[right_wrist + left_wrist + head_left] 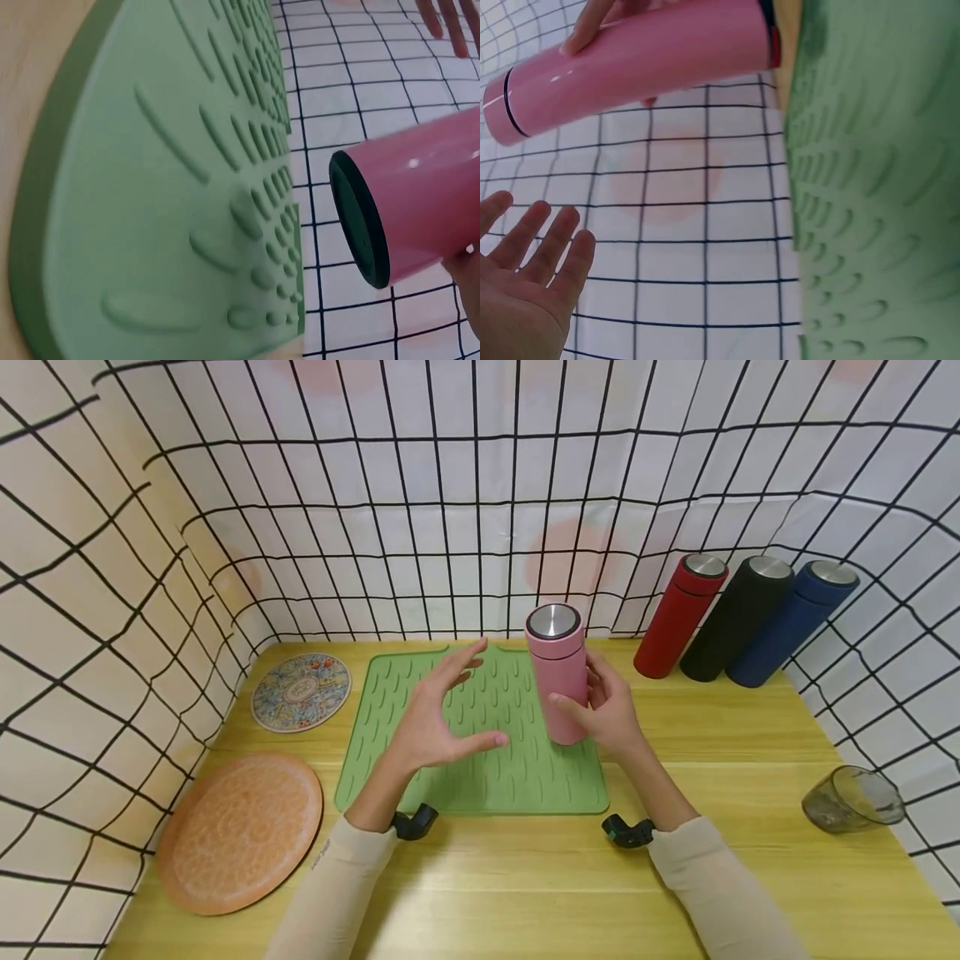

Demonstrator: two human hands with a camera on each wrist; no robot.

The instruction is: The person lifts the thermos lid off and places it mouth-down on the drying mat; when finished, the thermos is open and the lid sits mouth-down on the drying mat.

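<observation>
My right hand grips a pink thermos bottle with a steel-topped lid, thumb across the front and fingers behind. The bottle is held upright over the right part of a green ridged mat. In the right wrist view its dark base shows, raised clear of the mat. My left hand is held over the mat's middle, thumb and fingers spread apart, with nothing between them. In the left wrist view the left fingers are extended, apart from the bottle.
At the back right stand a red bottle, a black bottle and a blue bottle. A tinted glass is at the right edge. On the left lie a patterned round coaster and an orange round tray. Grid-patterned walls surround the table.
</observation>
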